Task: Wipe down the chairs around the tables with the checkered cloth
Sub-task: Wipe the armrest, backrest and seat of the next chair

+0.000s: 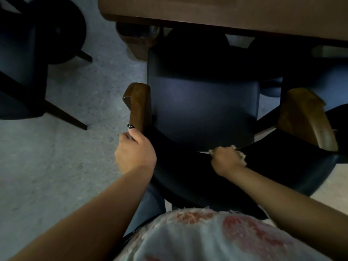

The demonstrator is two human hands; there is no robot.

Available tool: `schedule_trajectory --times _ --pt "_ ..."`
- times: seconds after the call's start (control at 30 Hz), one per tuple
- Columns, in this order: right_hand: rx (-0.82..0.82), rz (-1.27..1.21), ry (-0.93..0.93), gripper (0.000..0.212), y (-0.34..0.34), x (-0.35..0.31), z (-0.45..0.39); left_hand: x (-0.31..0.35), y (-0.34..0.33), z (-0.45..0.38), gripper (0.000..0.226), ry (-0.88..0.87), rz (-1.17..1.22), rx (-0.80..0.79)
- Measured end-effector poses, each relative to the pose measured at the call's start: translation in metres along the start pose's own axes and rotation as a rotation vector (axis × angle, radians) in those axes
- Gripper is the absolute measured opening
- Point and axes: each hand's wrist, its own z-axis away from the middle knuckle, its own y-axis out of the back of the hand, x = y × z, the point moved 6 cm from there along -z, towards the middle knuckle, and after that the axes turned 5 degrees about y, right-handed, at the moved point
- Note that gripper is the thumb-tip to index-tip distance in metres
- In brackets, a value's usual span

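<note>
Wiping the backrest of the dark chair (203,102), which sits tucked at the wooden bench (226,14). To do this stroke well I'd keep the cloth flat on the curved top edge, sweep along the whole arc from one armrest to the other, then drop to the seat, bracing the chair so it doesn't slide.

My left hand (134,154) is clenched round the rear end of the left wooden armrest (138,104), fingers wrapped, steadying the frame. My right hand (227,160) is curled tight on the checkered cloth (242,155), which is bunched up; only a pale frayed bit shows past the knuckles, pressed on the backrest's inner rim. The check pattern is too small to make out. Right armrest (305,115) looks untouched, judging by position.
</note>
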Motion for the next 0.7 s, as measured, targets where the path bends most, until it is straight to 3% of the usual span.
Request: schedule_trajectory --times 0.17,0.37,0.7 --pt "-0.028 -0.274 -0.004 0.032 -0.006 -0.06 -0.017 0.0 0.0 0.001 0.048 -0.015 -0.012 0.011" --pt "0.054 -0.792 0.057 0.028 0.018 -0.145 -0.042 0.0 -0.001 -0.002 0.048 -0.027 -0.015 0.033" --pt "0.217 -0.83 0.448 0.038 0.025 -0.14 0.024 0.001 -0.002 -0.004 0.051 -0.038 -0.053 0.032"
